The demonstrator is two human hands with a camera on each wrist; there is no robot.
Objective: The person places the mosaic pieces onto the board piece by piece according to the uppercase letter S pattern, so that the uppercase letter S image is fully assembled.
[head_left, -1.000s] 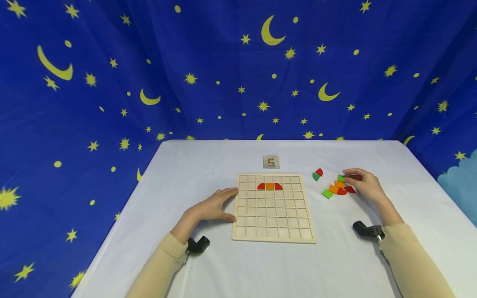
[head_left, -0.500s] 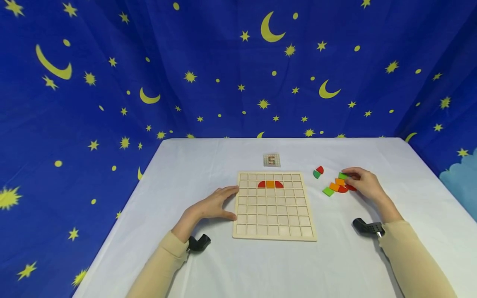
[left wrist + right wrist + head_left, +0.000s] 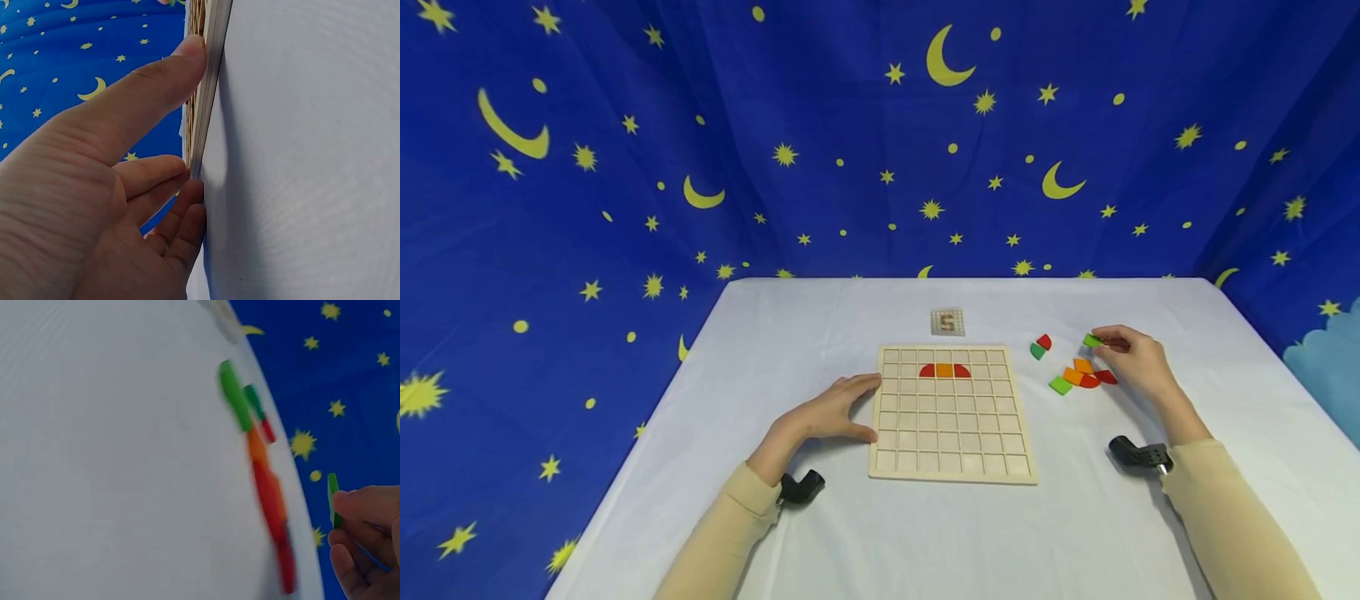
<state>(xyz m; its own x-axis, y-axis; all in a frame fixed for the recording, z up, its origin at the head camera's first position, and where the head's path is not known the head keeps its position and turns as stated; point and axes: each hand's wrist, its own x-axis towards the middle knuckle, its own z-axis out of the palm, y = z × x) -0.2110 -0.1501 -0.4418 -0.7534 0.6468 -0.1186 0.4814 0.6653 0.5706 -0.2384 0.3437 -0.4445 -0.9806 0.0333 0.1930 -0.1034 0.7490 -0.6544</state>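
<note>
A light green square tile (image 3: 1092, 341) is pinched between the thumb and fingers of my right hand (image 3: 1138, 363); the right wrist view shows that green tile (image 3: 333, 500) raised off the table. Below the hand lie orange tiles (image 3: 1073, 377), red quarter-round tiles (image 3: 1105, 377) and another green tile (image 3: 1061, 386). My left hand (image 3: 831, 410) rests against the left edge of a wooden grid board (image 3: 957, 425), thumb and fingers spread along it. In the left wrist view the thumb (image 3: 156, 78) touches the board's side. On the board, an orange tile (image 3: 944, 371) sits between two red quarter-round tiles.
Behind the board lies a small pattern card (image 3: 947, 322) with an S-like figure. A dark green quarter-round piece (image 3: 1037, 351) and a red one (image 3: 1044, 342) lie right of the board. A starry blue curtain (image 3: 850, 125) hangs behind the white table.
My right hand has lifted the light green tile from the far end of the pile, rising slightly away from the other pieces. The left hand stays at the board's edge.
</note>
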